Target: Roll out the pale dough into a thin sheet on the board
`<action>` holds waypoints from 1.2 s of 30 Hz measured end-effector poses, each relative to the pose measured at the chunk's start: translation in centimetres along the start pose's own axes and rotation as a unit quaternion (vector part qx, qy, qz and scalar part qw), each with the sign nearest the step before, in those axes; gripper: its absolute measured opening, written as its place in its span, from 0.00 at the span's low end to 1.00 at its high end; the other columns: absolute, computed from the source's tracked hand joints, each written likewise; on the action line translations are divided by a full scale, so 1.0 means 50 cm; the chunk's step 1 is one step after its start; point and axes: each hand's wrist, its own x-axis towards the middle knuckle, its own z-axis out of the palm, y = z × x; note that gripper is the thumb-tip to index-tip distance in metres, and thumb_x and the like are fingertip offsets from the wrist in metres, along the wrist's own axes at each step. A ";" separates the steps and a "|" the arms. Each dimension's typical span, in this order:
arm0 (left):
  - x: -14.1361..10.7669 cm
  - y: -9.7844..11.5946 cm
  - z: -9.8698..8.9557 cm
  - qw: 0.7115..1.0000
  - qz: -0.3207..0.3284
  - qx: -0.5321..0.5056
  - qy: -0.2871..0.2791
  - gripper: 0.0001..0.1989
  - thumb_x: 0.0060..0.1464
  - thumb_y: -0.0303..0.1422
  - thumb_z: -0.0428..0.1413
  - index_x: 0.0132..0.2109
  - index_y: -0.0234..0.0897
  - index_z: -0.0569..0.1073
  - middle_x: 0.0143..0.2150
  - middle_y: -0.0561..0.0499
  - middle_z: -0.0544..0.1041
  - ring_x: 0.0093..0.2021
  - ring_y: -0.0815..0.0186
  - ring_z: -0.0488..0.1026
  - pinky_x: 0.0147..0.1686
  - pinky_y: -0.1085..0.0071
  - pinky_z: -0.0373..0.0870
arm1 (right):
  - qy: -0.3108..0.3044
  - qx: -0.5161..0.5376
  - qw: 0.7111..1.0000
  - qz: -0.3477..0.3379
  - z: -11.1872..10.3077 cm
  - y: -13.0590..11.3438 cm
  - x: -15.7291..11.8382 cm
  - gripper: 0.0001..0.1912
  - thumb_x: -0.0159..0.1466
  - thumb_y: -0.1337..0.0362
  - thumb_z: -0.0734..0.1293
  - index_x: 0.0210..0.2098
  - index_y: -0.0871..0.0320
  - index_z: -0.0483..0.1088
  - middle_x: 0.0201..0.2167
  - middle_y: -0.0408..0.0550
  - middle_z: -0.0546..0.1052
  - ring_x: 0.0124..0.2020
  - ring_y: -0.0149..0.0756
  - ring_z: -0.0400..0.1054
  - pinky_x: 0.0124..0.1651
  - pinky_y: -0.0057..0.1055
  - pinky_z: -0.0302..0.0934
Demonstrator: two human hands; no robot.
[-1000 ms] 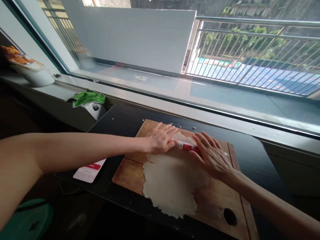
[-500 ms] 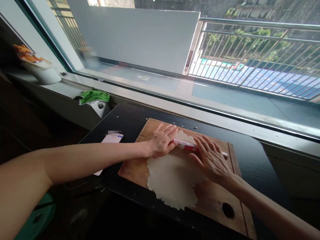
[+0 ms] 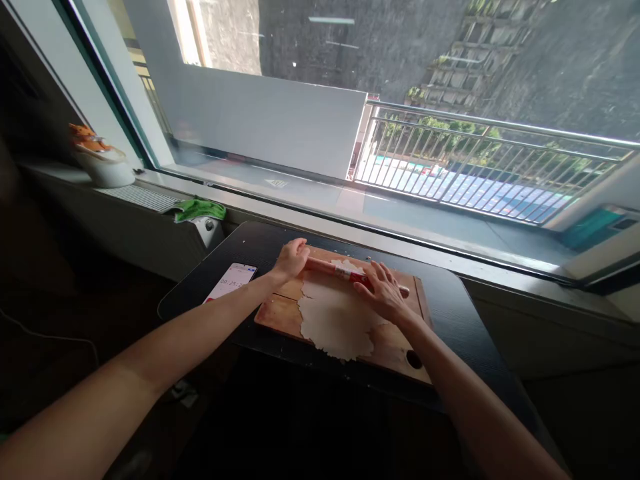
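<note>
- Beneath the wooden board [image 3: 283,313] lies a dark tabletop [image 3: 455,313] with rounded corners, pale crumbs scattered beyond the board's far edge.
- Past the board, a wide window [image 3: 320,133] looks out on a metal railing [image 3: 465,160], a white panel [image 3: 280,123] and a grey wall.
- Far to the board's left, a green cloth [image 3: 201,210] is draped over a white unit, near a white pot [image 3: 106,168] with something orange on top.
- Left of the board, a phone [image 3: 231,280] lies face up on the tabletop.
- On the board, a thin, ragged-edged sheet of dough [image 3: 334,320] spreads out, with the rolling pin [image 3: 327,268] across its far part.
- The person's left hand [image 3: 293,259] is curled around the pin's left end, at the board's far left; half a second ago it lay flatter, over the pin beside the printed label.
- The right hand [image 3: 383,292] rests over the pin toward the board's right, fingers extended rather than clenched.
- More of the pin's left length shows than before, and the view has tilted up, taking in more of the wall.
- The right hand hides part of the pin; the left forearm cuts off the phone's lower part, and its digits are blurred. Below the board, the floor is too dark to make out.
</note>
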 end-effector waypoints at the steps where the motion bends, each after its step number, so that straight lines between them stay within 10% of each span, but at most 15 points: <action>1: -0.010 -0.003 -0.017 0.999 -0.043 -0.011 -0.012 0.22 0.63 0.33 0.45 0.59 0.31 0.71 0.60 0.41 0.75 0.60 0.58 0.71 0.59 0.66 0.68 | 0.000 0.005 1.000 0.003 -0.003 0.000 -0.001 0.30 0.70 0.46 0.57 0.64 0.56 0.65 0.71 0.57 0.59 0.72 0.52 0.46 0.68 0.51 0.49; 8: -0.021 0.031 -0.063 0.971 -0.178 0.039 -0.157 0.10 0.50 0.38 0.60 0.30 0.33 0.75 0.31 0.40 0.79 0.38 0.51 0.78 0.30 0.69 0.70 | -0.044 0.015 0.999 0.025 -0.053 -0.012 0.021 0.17 0.62 0.63 0.66 0.47 0.61 0.77 0.58 0.60 0.71 0.60 0.49 0.62 0.59 0.41 0.59; 15: -0.021 0.086 -0.034 0.968 -0.166 0.078 -0.174 0.08 0.42 0.33 0.66 0.28 0.35 0.75 0.29 0.44 0.78 0.44 0.45 0.78 0.36 0.68 0.71 | 0.005 0.089 0.990 0.112 -0.079 0.053 -0.041 0.17 0.60 0.59 0.68 0.45 0.58 0.80 0.36 0.52 0.79 0.40 0.43 0.72 0.43 0.33 0.63; 20: -0.026 0.101 -0.024 0.967 -0.159 0.024 -0.196 0.14 0.60 0.39 0.61 0.44 0.31 0.76 0.40 0.47 0.78 0.38 0.61 0.77 0.36 0.66 0.75 | 0.004 0.119 0.980 0.157 -0.074 0.090 -0.087 0.16 0.60 0.54 0.68 0.38 0.60 0.80 0.34 0.55 0.78 0.36 0.42 0.72 0.36 0.32 0.62; 24: -0.031 0.110 -0.021 0.965 -0.151 -0.030 -0.211 0.12 0.53 0.37 0.66 0.36 0.32 0.76 0.29 0.47 0.78 0.31 0.60 0.78 0.28 0.70 0.74 | -0.003 0.158 0.975 0.159 -0.070 0.094 -0.092 0.16 0.59 0.53 0.68 0.35 0.60 0.80 0.32 0.52 0.78 0.33 0.40 0.71 0.33 0.31 0.61; 31: -0.065 0.063 -0.008 0.923 -0.230 -0.181 -0.250 0.06 0.52 0.33 0.62 0.33 0.34 0.74 0.30 0.48 0.79 0.33 0.63 0.79 0.32 0.73 0.77 | -0.002 0.144 0.970 0.195 -0.059 0.103 -0.084 0.15 0.58 0.55 0.68 0.36 0.60 0.80 0.32 0.52 0.78 0.33 0.40 0.71 0.32 0.31 0.60; 36: -0.041 0.048 0.005 0.943 -0.157 -0.086 -0.279 0.03 0.45 0.25 0.60 0.31 0.35 0.73 0.25 0.51 0.77 0.27 0.61 0.79 0.24 0.74 0.74 | -0.003 0.130 0.974 0.184 -0.056 0.099 -0.080 0.14 0.59 0.55 0.67 0.33 0.58 0.80 0.31 0.52 0.78 0.33 0.40 0.71 0.32 0.32 0.60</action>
